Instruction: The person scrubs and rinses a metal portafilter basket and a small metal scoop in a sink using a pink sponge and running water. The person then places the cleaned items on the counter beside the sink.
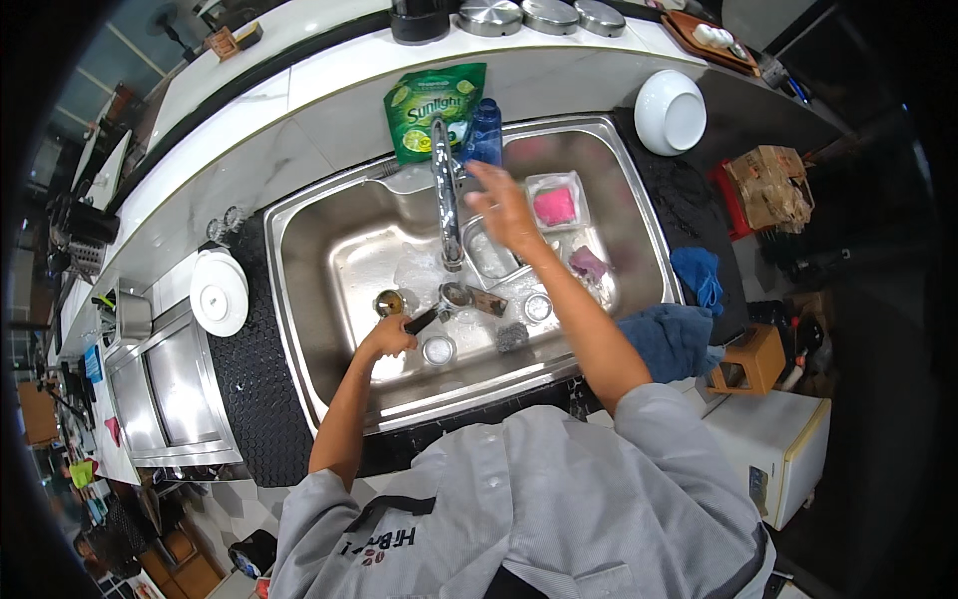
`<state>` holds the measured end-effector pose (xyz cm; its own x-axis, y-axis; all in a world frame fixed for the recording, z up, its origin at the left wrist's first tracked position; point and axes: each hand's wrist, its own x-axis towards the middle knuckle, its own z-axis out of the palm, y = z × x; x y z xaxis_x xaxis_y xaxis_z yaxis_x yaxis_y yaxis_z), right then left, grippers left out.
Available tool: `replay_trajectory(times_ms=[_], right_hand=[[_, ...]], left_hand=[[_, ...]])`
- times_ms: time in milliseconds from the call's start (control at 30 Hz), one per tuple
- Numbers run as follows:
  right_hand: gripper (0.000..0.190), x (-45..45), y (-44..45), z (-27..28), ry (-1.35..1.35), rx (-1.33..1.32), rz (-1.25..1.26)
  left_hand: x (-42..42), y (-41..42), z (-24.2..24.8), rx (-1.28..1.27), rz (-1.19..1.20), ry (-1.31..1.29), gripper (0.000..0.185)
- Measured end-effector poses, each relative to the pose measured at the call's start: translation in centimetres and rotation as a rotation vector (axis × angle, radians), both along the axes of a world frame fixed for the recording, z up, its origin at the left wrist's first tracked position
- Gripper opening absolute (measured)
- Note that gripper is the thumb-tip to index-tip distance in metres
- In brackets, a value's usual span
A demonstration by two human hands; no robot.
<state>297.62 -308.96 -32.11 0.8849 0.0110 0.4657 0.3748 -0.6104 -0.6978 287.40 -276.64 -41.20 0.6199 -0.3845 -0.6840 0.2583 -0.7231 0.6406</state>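
Observation:
My left hand (391,336) grips the black handle of a portafilter (454,296), whose metal head lies below the chrome faucet's spout (447,202). My right hand (501,204), slightly blurred, is raised with its fingers apart beside the faucet and holds nothing. Near my left hand are a round metal basket (389,302) and a small clear round cup (438,350). In the sink's right half lie a rectangular metal container (490,251), a pink sponge (554,206) in a white tray, a purple cloth (588,264), a grey scouring pad (512,338) and another small round item (537,307).
A green Sunlight pouch (434,105) and a blue bottle (486,133) stand behind the faucet. A white bowl (670,113) sits to the right, white plates (218,293) to the left on a black mat (251,397). A blue towel (662,341) hangs over the sink's near right corner.

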Motion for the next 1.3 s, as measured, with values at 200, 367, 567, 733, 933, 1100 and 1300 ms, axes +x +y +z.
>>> replay_trajectory(times_ms=[200, 367, 567, 733, 933, 1100, 1300], right_hand=[[0.035, -2.9, 6.0, -2.0, 0.751, -0.694, 0.359], [0.038, -7.0, 9.8, -4.0, 0.991, -0.070, 0.591], [0.033, -5.8, 10.4, -6.9, 0.726, -0.250, 0.296], [0.025, -8.3, 9.5, -1.9, 1.151, 0.319, 0.512], [0.030, -9.3, 7.7, -1.6, 1.212, 0.438, 0.508], [0.033, -7.1, 9.9, -2.0, 0.989, 0.276, 0.406], [0.042, -3.9, 11.7, -0.4, 0.497, -0.771, 0.390]], left_hand=[[-1.4, 1.2, -4.7, -0.085, 0.120, 0.122, 0.035], [-0.9, 0.6, -8.6, 0.076, -0.042, 0.052, 0.055], [0.8, -3.7, -11.2, 0.244, -0.333, -0.305, 0.038], [1.0, -9.2, -11.1, -0.205, 0.204, -0.161, 0.041], [0.6, -8.8, -3.0, -1.059, 0.779, 0.582, 0.044], [-0.2, -8.2, -0.6, -0.890, 0.764, 0.540, 0.040], [-0.3, -7.0, -4.8, -0.425, 0.588, 0.312, 0.023]])
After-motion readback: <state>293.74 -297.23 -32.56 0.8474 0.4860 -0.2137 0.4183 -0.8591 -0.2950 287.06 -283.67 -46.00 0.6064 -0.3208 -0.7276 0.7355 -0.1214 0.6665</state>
